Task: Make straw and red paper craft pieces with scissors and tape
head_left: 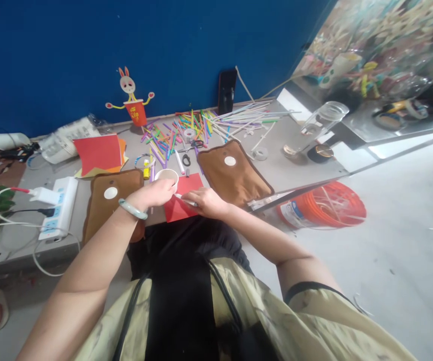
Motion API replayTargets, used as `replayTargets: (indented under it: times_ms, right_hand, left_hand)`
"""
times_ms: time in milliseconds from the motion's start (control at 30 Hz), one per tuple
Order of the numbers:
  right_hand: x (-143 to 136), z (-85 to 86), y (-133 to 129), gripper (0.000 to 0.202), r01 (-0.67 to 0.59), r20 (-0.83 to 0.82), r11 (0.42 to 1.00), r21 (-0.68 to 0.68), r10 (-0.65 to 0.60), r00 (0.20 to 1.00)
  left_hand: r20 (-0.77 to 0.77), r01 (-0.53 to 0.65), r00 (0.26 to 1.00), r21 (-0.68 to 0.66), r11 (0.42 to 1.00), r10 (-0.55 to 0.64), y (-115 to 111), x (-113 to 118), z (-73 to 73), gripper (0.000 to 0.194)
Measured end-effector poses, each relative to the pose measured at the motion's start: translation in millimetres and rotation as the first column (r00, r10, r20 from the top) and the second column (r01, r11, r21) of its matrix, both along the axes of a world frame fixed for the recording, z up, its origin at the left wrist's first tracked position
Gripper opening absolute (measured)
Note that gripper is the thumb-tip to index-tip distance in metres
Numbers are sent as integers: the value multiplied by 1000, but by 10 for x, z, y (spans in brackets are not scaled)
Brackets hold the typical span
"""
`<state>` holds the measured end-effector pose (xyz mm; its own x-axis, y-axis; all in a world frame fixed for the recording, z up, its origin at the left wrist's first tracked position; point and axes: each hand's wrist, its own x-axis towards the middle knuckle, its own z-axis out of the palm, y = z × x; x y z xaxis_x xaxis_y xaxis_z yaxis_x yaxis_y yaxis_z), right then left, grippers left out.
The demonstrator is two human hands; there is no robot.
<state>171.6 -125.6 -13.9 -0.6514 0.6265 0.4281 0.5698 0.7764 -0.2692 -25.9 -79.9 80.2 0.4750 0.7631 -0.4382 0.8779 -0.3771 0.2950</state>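
Note:
My left hand (159, 192), with a pale bangle on the wrist, is closed on the side of a white paper cup (166, 174). The cup rests on or just over the left part of a sheet of red paper (194, 183). In my right hand (209, 202) is a slim white marker (185, 200), its tip pointing at the foot of the cup. The fingers are wrapped round its back end. A small dark cap (187, 173) lies at the paper's top edge. Beyond it are another white marker (179, 161) and a yellow glue stick (146, 169).
Brown pouches (235, 173) lie on both sides. Coloured sticks (171, 140), scissors (193, 145) and a rabbit figure in a red cup (135, 112) stand behind. A power strip (61, 208) is left; a glass jar (325, 118) and an orange bucket (321, 205) are right.

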Motion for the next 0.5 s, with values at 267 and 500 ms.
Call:
replayTargets:
  times_ms: [267, 500]
  right_hand:
    - [69, 59, 74, 25, -37, -84, 994, -107, 28, 996]
    - [136, 99, 124, 27, -3, -99, 988, -157, -13, 995]
  left_hand:
    - [13, -33, 999, -14, 999, 33, -38, -3, 35, 29]
    - [-11, -20, 1000, -5, 1000, 20, -49, 19, 47, 30]
